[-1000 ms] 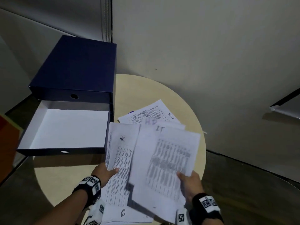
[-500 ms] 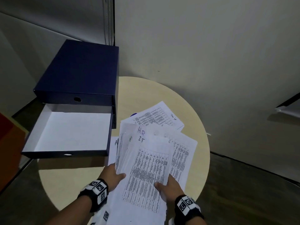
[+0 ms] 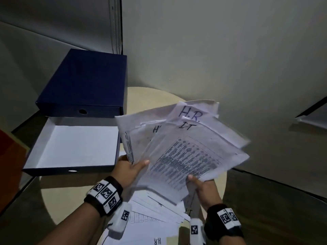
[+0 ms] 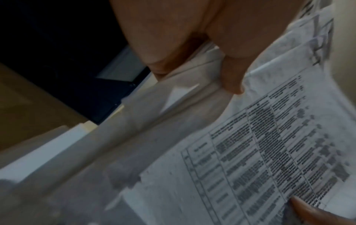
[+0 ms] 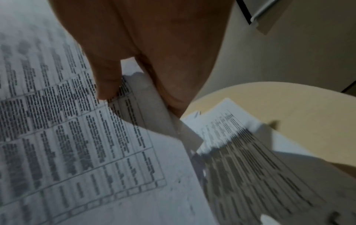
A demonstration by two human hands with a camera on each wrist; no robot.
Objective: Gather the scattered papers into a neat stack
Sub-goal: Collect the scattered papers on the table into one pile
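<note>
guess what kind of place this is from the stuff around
Probably an office: printed sheets marked "H.R." and "IT", a dark blue file box with its open tray, and a small round table.

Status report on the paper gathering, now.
Left hand and right hand both grip the fanned bundle of papers, lifted, uneven. More loose sheets on the round table. Nothing blocking.

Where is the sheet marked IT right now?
In the head view the IT sheet tops the fanned bundle held above the round table, between the left hand and right hand, right of the open blue box.
</note>
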